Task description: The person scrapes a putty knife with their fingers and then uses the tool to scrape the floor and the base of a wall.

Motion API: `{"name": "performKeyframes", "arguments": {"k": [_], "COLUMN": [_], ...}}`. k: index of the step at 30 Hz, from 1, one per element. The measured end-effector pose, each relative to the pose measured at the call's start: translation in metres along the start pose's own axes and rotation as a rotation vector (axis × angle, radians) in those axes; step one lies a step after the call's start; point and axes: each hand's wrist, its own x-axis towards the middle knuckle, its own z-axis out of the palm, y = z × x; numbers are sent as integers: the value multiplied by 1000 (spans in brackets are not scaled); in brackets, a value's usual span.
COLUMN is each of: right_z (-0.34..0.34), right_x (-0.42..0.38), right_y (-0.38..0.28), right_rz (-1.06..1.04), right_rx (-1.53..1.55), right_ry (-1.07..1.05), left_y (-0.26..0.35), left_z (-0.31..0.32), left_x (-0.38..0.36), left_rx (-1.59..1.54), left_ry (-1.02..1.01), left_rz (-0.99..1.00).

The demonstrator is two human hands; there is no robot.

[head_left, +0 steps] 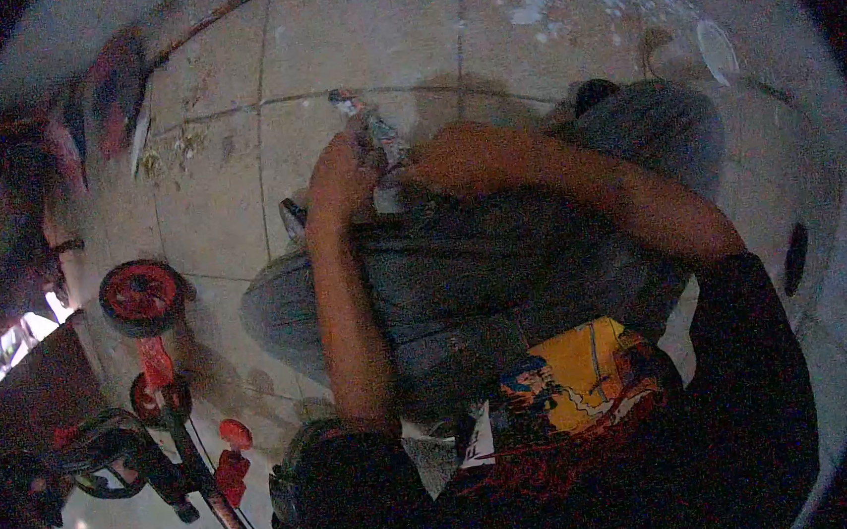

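My left hand is closed around a slim, pale item with printed-looking markings. Its far end, with a bit of orange, sticks out past my fingers over the floor. On the other side, my right hand is closed at the lower part of the same item. Dim light and blur hide its exact kind. Both hands are just beyond my crossed legs in grey trousers. A small dark-and-white object shows beside my left wrist.
A small red-and-black wheel with a red bracket and dark tubing lies at the left. Tiled floor stretches ahead, with white splashes at the far right. Bundled dark things stand at the upper left. A dark, elongated object rests at the right.
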Motion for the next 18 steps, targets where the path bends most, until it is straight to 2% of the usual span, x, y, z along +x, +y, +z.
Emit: {"name": "performKeyframes", "arguments": {"k": [2,4,5,7,8,10,14,16,18], "right_z": [11,25,23,-1,-6,-16,-27,-29,-26], "right_x": [-8,-12,-10,31,36,35,13,12,20], "right_y": [1,19,25,53,56,64,58,55,60], "right_rz": [-54,-141,-142,48,35,-17,-11,70,63], "right_rx": [-104,-142,-140,-186,-178,-100,-67,-68,-71], "right_ry": [56,439,457,179,190,357,510,432,462], "left_y": [8,17,18,-1,-8,-13,-20,-27,-18], "left_z": [-1,1,5,0,-5,-9,-2,-3,-9], "left_x": [-4,-10,-12,15,18,21,21,24,20], "left_rx": [-43,-77,33,137,185,252,334,319,349], "left_ry": [-62,-116,-133,-161,-175,-166,56,130,313], "left_rz": [30,44,18,-40,-16,9,82,104,87]}}
